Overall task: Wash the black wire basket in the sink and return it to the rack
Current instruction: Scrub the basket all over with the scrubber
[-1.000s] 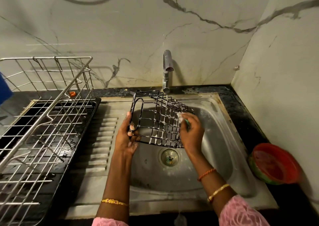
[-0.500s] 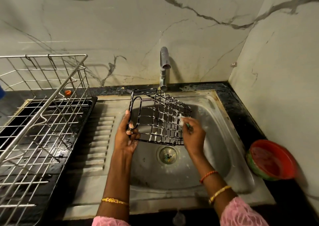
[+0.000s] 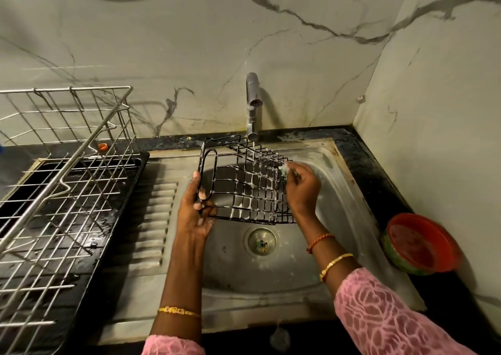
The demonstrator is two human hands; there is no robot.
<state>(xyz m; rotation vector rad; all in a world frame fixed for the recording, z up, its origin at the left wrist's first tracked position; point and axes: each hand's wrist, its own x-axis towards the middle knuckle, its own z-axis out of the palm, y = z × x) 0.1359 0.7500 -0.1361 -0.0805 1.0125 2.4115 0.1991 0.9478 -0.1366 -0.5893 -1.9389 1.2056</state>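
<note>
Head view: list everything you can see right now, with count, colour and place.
wire basket: one, black, soapy, held over the sink
scrubber: one, pale, foamy, at basket's right edge
sink: one, steel, centre
drain: one, sink bottom
tap: one, grey, behind sink
dish rack: one, silver wire, left counter
bowl: one, red, green outside, right counter
small cap: one, orange, behind rack
hands: left hand grips basket; right hand holds scrubber

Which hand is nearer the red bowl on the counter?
The right hand. It scrubs the far right side of the black wire basket, over the sink, with the red bowl further to its right. The left hand grips the basket's left end, farther away.
</note>
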